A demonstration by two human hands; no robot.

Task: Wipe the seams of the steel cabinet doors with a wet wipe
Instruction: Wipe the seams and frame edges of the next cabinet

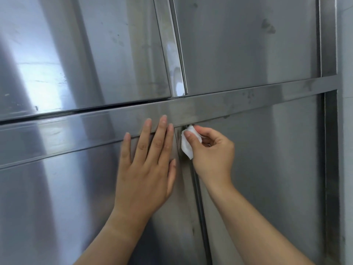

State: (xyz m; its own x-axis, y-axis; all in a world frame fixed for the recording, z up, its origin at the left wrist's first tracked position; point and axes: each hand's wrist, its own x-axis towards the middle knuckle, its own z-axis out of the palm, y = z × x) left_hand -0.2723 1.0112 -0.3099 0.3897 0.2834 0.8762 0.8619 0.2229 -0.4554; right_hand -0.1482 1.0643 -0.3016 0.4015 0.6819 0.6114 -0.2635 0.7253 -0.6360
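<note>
pinching wet wipe (187,145), seemingly at seam (205,226) top: right hand (212,153) | left hand (145,169) flat on door (57,207)

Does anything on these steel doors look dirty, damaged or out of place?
Yes: dark smudges mark the upper right door, and more mark the horizontal rail below it. Nothing looks bent or broken.

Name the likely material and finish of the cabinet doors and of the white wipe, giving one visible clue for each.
Cabinet doors: apparently stainless steel with a brushed, satin finish; grey sheen, soft streaked reflections and visible smudges. Wipe: probably thin non-woven fabric, matte white; it creases limply where the right hand pinches it.
</note>
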